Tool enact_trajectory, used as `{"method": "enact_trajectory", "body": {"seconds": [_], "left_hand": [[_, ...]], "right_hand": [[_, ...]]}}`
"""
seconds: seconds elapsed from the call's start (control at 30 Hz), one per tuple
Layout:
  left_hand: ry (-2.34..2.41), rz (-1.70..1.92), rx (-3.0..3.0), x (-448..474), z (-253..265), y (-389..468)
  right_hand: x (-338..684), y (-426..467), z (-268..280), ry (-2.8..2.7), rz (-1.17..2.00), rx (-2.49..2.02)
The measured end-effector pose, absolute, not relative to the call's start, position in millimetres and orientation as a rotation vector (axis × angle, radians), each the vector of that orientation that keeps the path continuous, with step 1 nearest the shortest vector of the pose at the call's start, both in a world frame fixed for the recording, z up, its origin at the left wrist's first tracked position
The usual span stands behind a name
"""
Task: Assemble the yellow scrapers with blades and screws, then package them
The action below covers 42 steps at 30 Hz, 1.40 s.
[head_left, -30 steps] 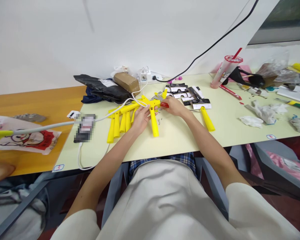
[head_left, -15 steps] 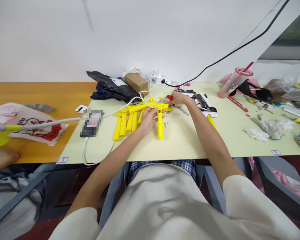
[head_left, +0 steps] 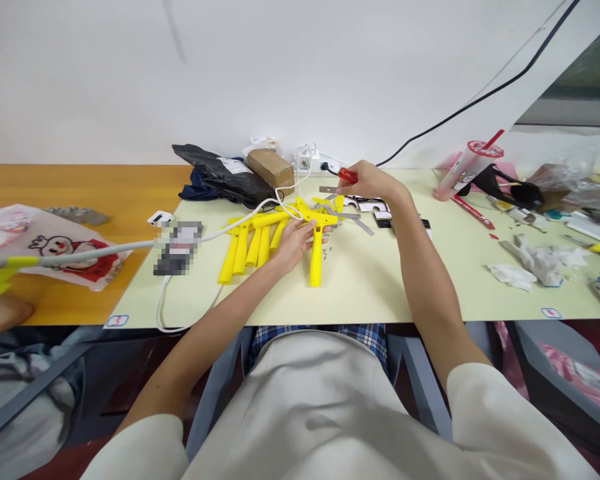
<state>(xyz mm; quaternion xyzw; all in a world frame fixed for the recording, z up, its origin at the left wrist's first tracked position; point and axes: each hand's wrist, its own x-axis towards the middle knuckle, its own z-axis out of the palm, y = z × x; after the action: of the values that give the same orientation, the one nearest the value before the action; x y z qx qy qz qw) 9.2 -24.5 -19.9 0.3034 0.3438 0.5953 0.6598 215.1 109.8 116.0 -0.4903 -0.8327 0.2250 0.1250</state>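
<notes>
My left hand is closed around a yellow plastic T-shaped handle, near its head. The handle's grip points toward me. My right hand is raised above the back of the table, closed on a red-handled screwdriver; I cannot make out its tip. A grey metal strip shows right at those fingertips, and whether they hold it is unclear. Several more yellow handles lie left of my left hand. Flat metal blades and small screws lie to the right of the held handle.
A white cable crosses over the yellow handles. Behind them are a black plastic bag, a brown box and a power socket. A blurred phone lies left. At right stand a drink cup and crumpled tissues.
My right hand has risen and moved slightly away from the yellow handle with the screwdriver. My left hand still holds the handle in nearly the same place.
</notes>
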Motion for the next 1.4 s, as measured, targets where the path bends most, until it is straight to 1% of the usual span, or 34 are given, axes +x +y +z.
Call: {"method": "enact_trajectory", "body": {"seconds": [0.17, 0.27, 0.37, 0.67, 0.9, 1.07, 1.4], "left_hand": [[0.764, 1.388, 0.680, 7.1, -20.9, -22.0], [0.770, 1.414, 0.668, 5.2, -20.5, -19.8], [0.775, 1.422, 0.672, 3.5, -20.4, -18.4], [0.774, 1.431, 0.658, 4.4, -19.2, -19.6], [0.770, 1.396, 0.668, 3.8, -18.1, -20.3], [0.774, 1.382, 0.668, 2.6, -17.6, -20.6], [0.761, 1.352, 0.707, 2.1, -17.1, -22.1]], "right_hand": [[206.6, 94.5, 121.3, -2.396, 0.869, -1.239], [199.1, 93.5, 116.1, -2.426, 0.930, -1.162], [194.0, 92.5, 113.0, -2.511, 0.917, -1.118], [192.0, 83.3, 119.5, -2.625, 0.785, -1.201], [195.3, 82.1, 122.4, -2.690, 0.877, -1.063], [198.4, 81.7, 125.4, -2.615, 0.911, -1.144], [200.0, 87.4, 122.8, -2.550, 0.930, -1.071]]}}
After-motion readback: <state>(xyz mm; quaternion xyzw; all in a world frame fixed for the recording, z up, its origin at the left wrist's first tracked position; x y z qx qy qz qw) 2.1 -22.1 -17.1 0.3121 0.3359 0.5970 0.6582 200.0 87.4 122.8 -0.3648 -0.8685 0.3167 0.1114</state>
